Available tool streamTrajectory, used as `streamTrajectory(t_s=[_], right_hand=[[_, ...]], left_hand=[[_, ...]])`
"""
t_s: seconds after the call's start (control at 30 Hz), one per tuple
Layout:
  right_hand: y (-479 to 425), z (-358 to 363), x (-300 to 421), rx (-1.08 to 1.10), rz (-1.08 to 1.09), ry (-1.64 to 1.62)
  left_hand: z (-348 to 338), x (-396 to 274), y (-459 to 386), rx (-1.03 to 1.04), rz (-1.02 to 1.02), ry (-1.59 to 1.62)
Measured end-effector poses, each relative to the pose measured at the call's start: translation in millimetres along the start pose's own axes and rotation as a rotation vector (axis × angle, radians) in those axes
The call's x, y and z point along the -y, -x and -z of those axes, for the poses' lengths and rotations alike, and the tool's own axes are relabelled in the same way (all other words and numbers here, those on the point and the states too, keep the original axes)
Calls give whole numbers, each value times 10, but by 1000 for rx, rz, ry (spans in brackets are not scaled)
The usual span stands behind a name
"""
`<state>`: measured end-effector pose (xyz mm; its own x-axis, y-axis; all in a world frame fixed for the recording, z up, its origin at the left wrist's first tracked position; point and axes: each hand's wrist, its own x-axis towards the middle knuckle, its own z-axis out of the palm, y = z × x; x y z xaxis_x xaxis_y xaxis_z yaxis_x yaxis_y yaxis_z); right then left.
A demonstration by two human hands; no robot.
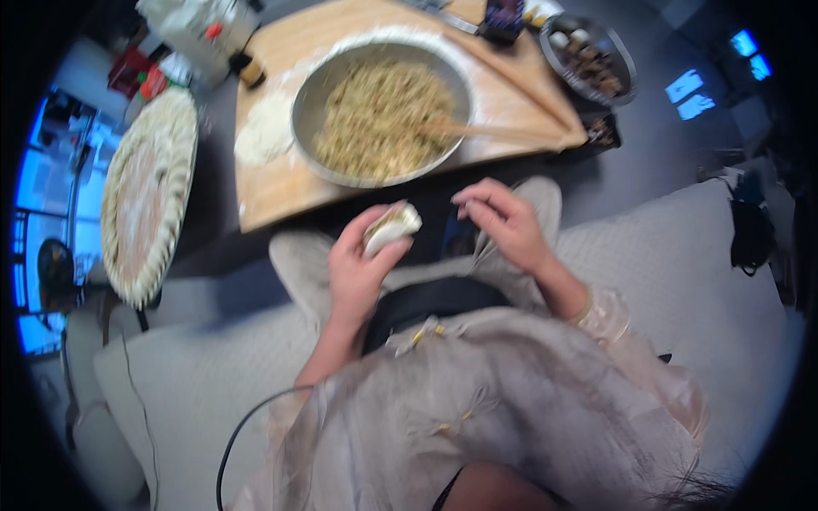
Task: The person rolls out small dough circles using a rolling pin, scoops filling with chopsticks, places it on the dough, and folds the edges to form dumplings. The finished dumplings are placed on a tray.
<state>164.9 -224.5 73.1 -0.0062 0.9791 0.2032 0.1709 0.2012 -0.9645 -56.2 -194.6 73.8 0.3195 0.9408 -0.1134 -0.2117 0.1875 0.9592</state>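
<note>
My left hand [358,255] holds a dumpling wrapper [388,237] folded partway over a filling, part of which shows at the open edge. To the right, my right hand [508,220] hovers apart from the dumpling, fingers loosely bent; nothing is visible in it. Beyond both hands stands a large metal bowl [299,128] with chopped greenish-brown filling [386,115] in it. A pair of wooden chopsticks [492,131] rests in the filling and leans over the bowl's right rim. Flat dough wrappers [265,131] lie on floured wood left of the bowl.
The bowl sits on a wooden board [275,207] beside a rolling pin [511,80]. At left, a round tray [137,198] carries dumplings around its rim. A phone [503,19] stands at the back, near a metal bowl of brown pieces [591,64]. A cable [223,441] runs by my left arm.
</note>
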Motion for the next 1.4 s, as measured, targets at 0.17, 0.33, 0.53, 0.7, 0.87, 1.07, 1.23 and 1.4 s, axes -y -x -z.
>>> streamTrajectory(t_s=[0.17, 0.33, 0.53, 0.7, 0.87, 1.07, 1.23, 1.4], right_hand=[[-137, -204, 188, 165, 217, 130], [-232, -313, 211, 250, 237, 114], [-253, -327, 190, 291, 282, 139], [-222, -365, 162, 227, 316, 145], [-180, -394, 167, 204, 332, 150], [-164, -385, 203, 200, 427, 256], [-168, -385, 173, 146, 483, 347], [-199, -364, 162, 157, 584, 449]], left_hand=[[1, -43, 104, 20, -9, 117], [23, 5, 118, 59, -70, 60], [-24, -6, 130, 66, -40, 75], [-57, 6, 134, 68, -44, 64], [-37, 9, 145, 95, -50, 16], [-49, -2, 157, 85, -45, -46], [-43, 40, 158, 82, -81, -113], [-45, 37, 162, 87, -68, -165]])
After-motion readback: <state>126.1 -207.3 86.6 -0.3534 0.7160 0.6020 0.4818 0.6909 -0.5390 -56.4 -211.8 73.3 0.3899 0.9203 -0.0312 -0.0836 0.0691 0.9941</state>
